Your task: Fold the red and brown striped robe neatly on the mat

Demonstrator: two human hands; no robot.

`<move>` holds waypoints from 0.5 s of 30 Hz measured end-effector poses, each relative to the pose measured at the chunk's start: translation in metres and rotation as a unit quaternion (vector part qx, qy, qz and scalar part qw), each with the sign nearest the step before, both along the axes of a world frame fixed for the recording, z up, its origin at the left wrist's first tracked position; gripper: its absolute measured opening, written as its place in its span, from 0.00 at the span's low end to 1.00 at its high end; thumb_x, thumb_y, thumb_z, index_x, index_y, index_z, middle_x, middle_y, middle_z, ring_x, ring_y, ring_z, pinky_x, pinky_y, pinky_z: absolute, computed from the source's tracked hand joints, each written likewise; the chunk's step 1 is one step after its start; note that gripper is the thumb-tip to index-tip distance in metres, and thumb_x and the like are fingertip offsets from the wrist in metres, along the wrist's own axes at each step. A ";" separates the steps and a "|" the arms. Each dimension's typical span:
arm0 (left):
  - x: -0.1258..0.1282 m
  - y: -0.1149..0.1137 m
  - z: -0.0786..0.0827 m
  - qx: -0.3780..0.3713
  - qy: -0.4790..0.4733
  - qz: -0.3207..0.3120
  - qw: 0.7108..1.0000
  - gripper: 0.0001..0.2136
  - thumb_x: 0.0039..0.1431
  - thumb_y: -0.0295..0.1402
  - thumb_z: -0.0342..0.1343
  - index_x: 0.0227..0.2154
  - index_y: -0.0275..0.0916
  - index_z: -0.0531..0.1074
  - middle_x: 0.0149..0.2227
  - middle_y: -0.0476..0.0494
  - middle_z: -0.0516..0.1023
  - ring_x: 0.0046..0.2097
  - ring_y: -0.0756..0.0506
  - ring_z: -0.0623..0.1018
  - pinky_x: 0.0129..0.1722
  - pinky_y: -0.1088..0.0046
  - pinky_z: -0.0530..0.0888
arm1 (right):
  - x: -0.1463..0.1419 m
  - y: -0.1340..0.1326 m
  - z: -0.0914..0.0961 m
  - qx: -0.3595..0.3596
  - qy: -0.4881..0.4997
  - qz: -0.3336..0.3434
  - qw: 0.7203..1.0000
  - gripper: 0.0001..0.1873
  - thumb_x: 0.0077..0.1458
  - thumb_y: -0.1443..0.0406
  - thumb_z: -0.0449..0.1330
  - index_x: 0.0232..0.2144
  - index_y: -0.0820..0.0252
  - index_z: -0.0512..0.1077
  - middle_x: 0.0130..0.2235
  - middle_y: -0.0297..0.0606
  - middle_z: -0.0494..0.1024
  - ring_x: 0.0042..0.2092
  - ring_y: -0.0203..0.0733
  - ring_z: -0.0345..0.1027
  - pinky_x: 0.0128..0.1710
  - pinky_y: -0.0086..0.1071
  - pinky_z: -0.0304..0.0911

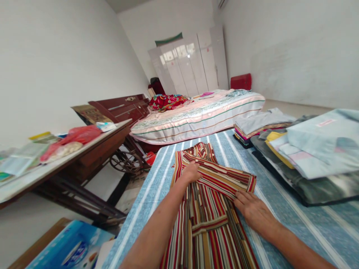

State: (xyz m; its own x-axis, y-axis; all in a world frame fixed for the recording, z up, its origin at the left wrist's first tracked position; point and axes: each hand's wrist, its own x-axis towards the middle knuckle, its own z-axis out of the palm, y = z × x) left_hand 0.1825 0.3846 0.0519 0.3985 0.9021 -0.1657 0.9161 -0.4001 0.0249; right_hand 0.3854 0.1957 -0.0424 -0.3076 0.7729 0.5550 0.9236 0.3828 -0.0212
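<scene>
A striped dress [209,203] in red, tan, black and white lies lengthwise on a blue striped bed cover. One sleeve [224,177] is laid slantwise across its upper part, with the sleeve end pointing right. My left hand [192,172] is closed on the cloth near the shoulder, at the sleeve's inner end. At the sleeve's lower outer edge, my right hand [248,205] pinches the fabric between thumb and fingers; the thumb is mostly hidden. Across the middle of the dress runs a belt-like strip [210,225]. Its lower end passes out of view at the bottom.
Folded clothes [316,149] are piled at the right on the blue cover [148,220]. A table [92,151] with bags stands at the left, above a blue carton [75,244]. Behind are another bed [196,119], a white wardrobe [185,67] and a red case [241,82].
</scene>
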 end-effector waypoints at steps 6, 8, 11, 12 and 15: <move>0.030 -0.019 -0.030 0.024 -0.024 0.079 0.996 0.36 0.59 0.53 0.36 0.61 0.29 0.53 0.66 0.31 0.48 0.66 0.36 0.49 0.62 0.56 0.52 | 0.001 0.002 -0.011 0.026 0.017 0.000 1.000 0.16 0.47 0.79 0.52 0.34 0.60 0.74 0.42 0.41 0.77 0.46 0.46 0.69 0.45 0.37 0.63; 0.032 -0.028 -0.044 0.015 -0.023 0.097 0.995 0.40 0.58 0.57 0.34 0.63 0.29 0.48 0.67 0.31 0.43 0.67 0.36 0.44 0.62 0.52 0.49 | 0.001 0.002 -0.014 0.029 0.026 -0.001 0.999 0.18 0.46 0.79 0.51 0.35 0.60 0.74 0.43 0.41 0.77 0.46 0.46 0.69 0.46 0.37 0.63; 0.030 -0.035 -0.058 0.021 -0.017 0.101 0.995 0.42 0.56 0.59 0.32 0.64 0.29 0.44 0.67 0.34 0.39 0.67 0.37 0.42 0.63 0.53 0.45 | 0.002 -0.002 -0.012 0.008 0.046 0.003 0.999 0.21 0.44 0.78 0.51 0.38 0.59 0.75 0.44 0.40 0.77 0.47 0.45 0.69 0.47 0.38 0.62; 0.030 -0.036 -0.060 0.024 -0.017 0.102 0.994 0.42 0.56 0.59 0.31 0.64 0.30 0.44 0.67 0.34 0.38 0.67 0.37 0.41 0.63 0.53 0.45 | 0.002 -0.004 -0.010 -0.005 0.052 0.005 0.999 0.21 0.44 0.77 0.51 0.38 0.59 0.75 0.44 0.40 0.77 0.47 0.45 0.69 0.48 0.39 0.62; 0.029 -0.035 -0.063 0.020 -0.021 0.102 0.994 0.41 0.56 0.58 0.29 0.64 0.31 0.44 0.67 0.36 0.38 0.67 0.38 0.41 0.63 0.54 0.45 | 0.007 -0.008 0.001 -0.051 0.061 0.012 0.997 0.21 0.45 0.73 0.52 0.40 0.57 0.75 0.47 0.40 0.76 0.50 0.46 0.68 0.51 0.42 0.60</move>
State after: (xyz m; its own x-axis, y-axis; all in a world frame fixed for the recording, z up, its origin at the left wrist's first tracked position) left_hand 0.2116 0.3494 -0.0106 0.2117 0.9705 -0.1154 0.9770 -0.2068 0.0524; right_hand 0.3924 0.1876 -0.0413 -0.2610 0.8201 0.5092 0.9025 0.3945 -0.1728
